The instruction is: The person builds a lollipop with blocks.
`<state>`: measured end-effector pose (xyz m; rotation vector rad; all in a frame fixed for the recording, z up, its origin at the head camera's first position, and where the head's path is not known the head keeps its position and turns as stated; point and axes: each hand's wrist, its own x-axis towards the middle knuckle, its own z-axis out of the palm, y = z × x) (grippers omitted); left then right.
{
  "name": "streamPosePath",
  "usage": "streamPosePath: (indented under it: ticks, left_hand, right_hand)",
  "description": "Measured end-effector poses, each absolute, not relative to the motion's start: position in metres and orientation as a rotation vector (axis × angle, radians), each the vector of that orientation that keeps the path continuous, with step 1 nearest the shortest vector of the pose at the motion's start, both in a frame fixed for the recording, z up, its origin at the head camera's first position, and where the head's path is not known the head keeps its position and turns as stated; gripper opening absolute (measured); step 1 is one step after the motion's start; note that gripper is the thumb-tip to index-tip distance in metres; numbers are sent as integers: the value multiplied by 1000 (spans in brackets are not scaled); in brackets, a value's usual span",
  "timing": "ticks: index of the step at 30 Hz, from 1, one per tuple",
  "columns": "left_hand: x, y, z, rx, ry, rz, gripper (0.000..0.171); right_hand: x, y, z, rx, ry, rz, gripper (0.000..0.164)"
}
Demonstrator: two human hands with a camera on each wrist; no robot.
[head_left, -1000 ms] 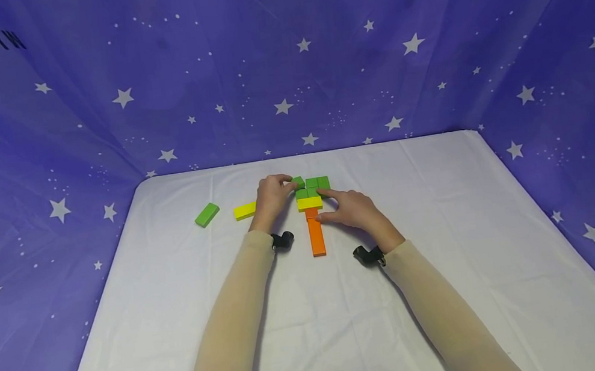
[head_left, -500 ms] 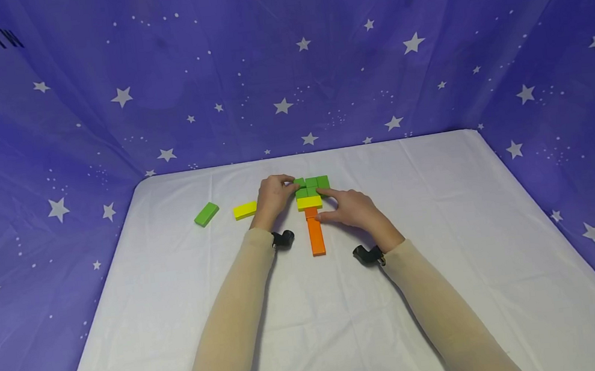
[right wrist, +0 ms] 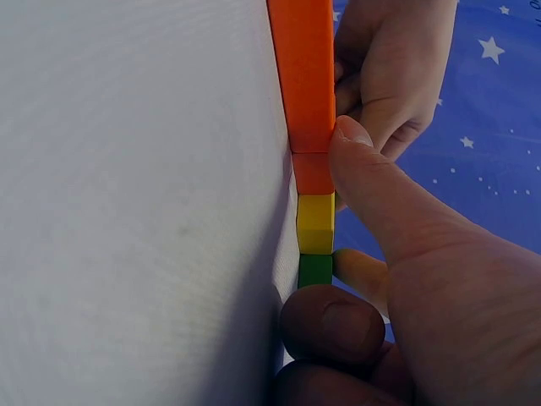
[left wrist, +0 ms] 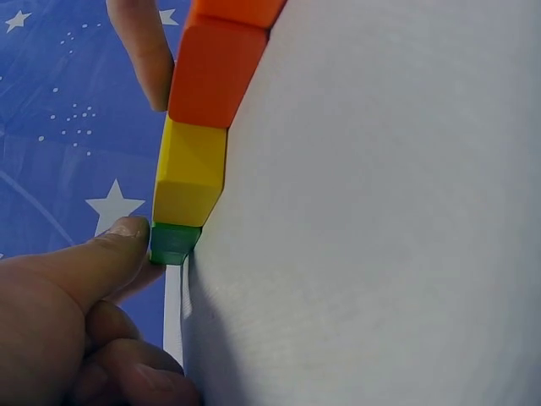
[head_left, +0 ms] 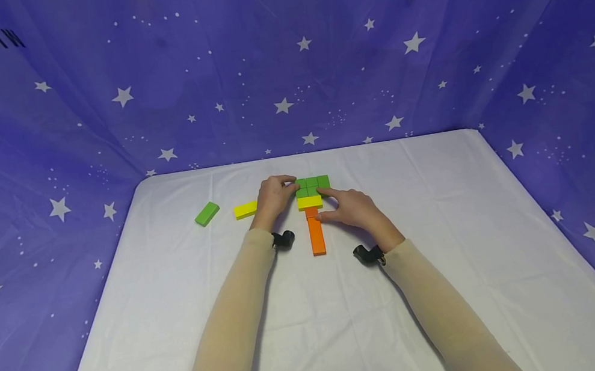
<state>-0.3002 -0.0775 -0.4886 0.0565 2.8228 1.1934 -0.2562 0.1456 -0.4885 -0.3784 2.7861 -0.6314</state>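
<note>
Several green blocks (head_left: 312,183) lie side by side in two rows, above a yellow block (head_left: 309,203), a short orange block (head_left: 311,213) and a long orange block (head_left: 317,238). At the upper left corner, my left hand (head_left: 272,195) pinches a green block (head_left: 299,181) between thumb and index finger. My right hand (head_left: 357,208) lies on the other side with thumb and index spread. Its index fingertip touches a green block, and its thumb rests at the orange blocks, as the right wrist view shows. In the left wrist view the left thumb (left wrist: 127,241) is at the green block's edge.
A loose yellow block (head_left: 245,209) lies left of my left hand, partly behind it. Farther left is a loose green block (head_left: 207,214). A white cloth (head_left: 426,317) covers the table, with a purple star-patterned curtain (head_left: 209,68) around it.
The green block in my left hand has moved right and straightened, from tilted and apart to flush against the other green blocks. My right hand has stayed in place.
</note>
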Motion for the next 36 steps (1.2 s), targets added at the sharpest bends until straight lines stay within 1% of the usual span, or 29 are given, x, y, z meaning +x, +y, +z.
streamPosePath:
  ticks: [11, 19, 29, 36]
  left_hand:
    - [-298, -80, -491, 65, 2834, 1198, 37]
    - [-283, -87, -483, 77, 2870, 1190, 40]
    - [-256, -119, -468, 140, 2946, 1262, 43]
    - [-243, -144, -456, 80, 2979, 1291, 43]
  right_hand:
    - [-256, 145, -489, -374, 2780, -625, 86]
    - [-255, 145, -489, -375, 2784, -620, 86]
    - [-255, 145, -489, -389, 2783, -623, 86]
    - [-255, 146, -489, -390, 2786, -641, 86]
